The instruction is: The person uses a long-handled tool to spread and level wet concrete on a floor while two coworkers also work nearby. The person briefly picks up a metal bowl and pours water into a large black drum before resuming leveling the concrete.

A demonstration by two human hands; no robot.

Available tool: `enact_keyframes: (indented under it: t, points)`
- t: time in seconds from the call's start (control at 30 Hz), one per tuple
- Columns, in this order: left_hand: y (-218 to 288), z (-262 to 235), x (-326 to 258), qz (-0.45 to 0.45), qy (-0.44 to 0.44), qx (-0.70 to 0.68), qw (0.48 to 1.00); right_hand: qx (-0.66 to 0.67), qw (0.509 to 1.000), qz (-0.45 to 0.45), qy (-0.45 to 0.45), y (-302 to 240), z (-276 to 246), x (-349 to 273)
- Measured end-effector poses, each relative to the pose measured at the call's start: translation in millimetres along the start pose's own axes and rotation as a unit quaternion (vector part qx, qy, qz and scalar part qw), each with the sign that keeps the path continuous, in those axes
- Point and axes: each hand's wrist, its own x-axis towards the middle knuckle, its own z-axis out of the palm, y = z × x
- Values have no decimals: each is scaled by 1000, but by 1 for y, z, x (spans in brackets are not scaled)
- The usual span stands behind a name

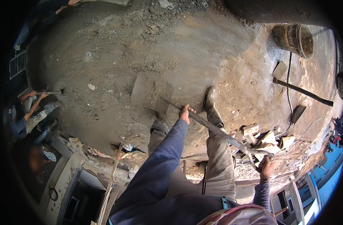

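Spreading wet concrete with a long-handled tool

The left hand (184,113) has its grip partway down the long handle (220,132), the right hand (266,167) grips its upper end; the handle slants down to a flat blade (156,90) resting on the grey wet concrete (115,48). Muddy boots (210,98) stand in the mix. A dirty bucket (294,39) sits at the far right, broken rubble (267,139) lies near the right hand, and another person (19,116) works at the left edge.

One bucket (294,38), two boots (210,98)
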Motion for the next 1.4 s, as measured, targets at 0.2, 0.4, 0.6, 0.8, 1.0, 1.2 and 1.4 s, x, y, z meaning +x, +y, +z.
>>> enact_keyframes:
  t: [0.2,0.4,0.6,0.8,1.0,1.2,1.4]
  points:
    - [-229,146,29,-122,-85,48,988,-57,978,-53,193,-13,-140,23]
    - [-106,178,93,-55,-97,24,993,-53,983,-83,155,-39,-23,59]
    - [219,125,132,61,-37,46,996,26,991,-119,62,-61,234,15]
    - [439,68,110,94,-78,-7,992,69,988,-141,-13,-62,411,-65]
    - [641,-20,6,106,-260,-156,947,-77,865,-393,-303,-84,498,-197]
    - [738,-84,-148,329,-286,-177,882,-342,521,-650,-435,-125,553,-270]
    - [680,-28,-220,404,-190,-225,866,-248,606,-542,-527,-178,464,-230]
